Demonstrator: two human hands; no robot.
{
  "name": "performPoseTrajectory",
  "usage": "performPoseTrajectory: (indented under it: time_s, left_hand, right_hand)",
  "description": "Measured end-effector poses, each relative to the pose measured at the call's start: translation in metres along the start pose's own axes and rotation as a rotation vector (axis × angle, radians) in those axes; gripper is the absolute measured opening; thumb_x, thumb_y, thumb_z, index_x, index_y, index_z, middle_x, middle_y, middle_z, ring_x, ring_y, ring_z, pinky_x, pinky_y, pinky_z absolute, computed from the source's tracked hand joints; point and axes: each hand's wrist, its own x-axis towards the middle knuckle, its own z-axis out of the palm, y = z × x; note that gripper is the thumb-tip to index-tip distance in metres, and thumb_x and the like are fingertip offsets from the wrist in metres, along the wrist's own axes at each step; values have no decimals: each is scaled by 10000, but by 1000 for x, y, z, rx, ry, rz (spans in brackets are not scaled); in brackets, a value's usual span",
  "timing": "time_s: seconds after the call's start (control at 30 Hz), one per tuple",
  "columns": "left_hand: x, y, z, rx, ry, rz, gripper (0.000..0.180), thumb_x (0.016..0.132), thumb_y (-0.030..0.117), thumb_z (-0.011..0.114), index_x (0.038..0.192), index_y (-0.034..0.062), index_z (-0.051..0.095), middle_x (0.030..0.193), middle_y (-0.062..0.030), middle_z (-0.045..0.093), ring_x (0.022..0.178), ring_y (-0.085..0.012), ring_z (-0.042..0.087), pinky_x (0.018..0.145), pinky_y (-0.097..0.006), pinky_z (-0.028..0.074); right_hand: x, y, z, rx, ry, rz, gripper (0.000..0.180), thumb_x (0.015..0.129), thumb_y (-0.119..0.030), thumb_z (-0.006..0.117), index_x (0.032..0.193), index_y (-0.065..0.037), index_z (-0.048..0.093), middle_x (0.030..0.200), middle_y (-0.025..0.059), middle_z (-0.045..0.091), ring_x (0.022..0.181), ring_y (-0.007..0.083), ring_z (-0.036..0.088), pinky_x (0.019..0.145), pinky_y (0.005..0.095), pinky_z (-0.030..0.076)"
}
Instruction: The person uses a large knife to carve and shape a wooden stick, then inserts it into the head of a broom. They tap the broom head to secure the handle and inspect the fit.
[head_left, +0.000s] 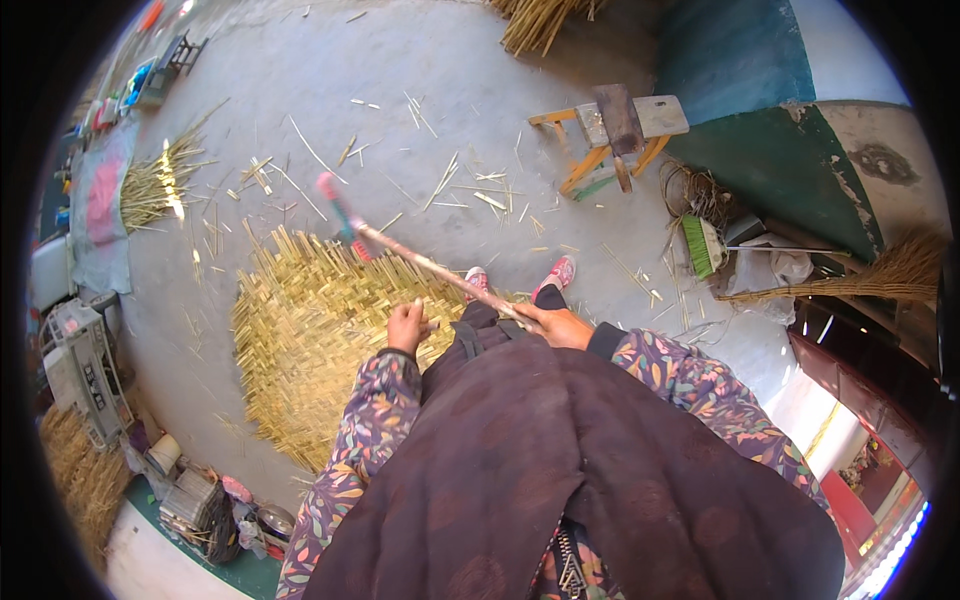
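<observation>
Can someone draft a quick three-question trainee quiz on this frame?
1. True or false: the right hand grips the long stick.
2. What lies on the floor under the stick's far end?
A. woven straw mat
B. wooden stool
C. green brush
3. Fill in: the left hand is ____ the stick, not gripping it.

Key: 1 true; 2 A; 3 beside.
</observation>
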Motion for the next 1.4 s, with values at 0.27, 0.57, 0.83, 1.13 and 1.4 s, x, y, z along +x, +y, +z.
performPoseTrajectory:
  time_s: [0.27,0.57,0.83,1.13,1.4]
  left_hand:
    - [-40,-107,-150,94,102,-248,273,969,308,586,989,45,512,735,-79,570,603,-222,646,433,-323,471]
    - [-12,-102,-187,361,127,-261,277,966,319,598,993,55,523,746,-66,583,609,-214,670,424,-305,453]
    - [18,3,-138,297,70,-76,292,960,353,618,979,81,516,738,-38,569,599,-191,676,423,-263,429]
    - [41,-30,-199,574,8,-70,306,950,335,631,975,47,530,697,-52,572,576,-183,629,458,-291,448]
    - [71,-21,-238,828,-2,137,359,924,338,674,927,-15,609,685,-63,630,572,-126,571,537,-275,464]
  right_hand:
    - [101,19,11,101,132,355,445,921,-211,471,1359,-203,551,856,170,692,673,303,668,623,412,537]
    - [-26,106,25,310,348,899,378,949,-282,513,1305,-192,603,956,115,718,802,259,688,725,387,531]
    - [-103,82,61,164,489,915,400,934,-285,546,1324,-208,592,1116,178,681,1017,348,660,878,408,514]
    - [-53,92,106,256,466,646,360,885,-227,535,1234,-208,620,1087,142,685,1019,367,636,846,473,498]
    - [-130,214,129,363,502,903,378,894,-322,578,1249,-211,647,1018,140,709,936,301,682,788,416,537]
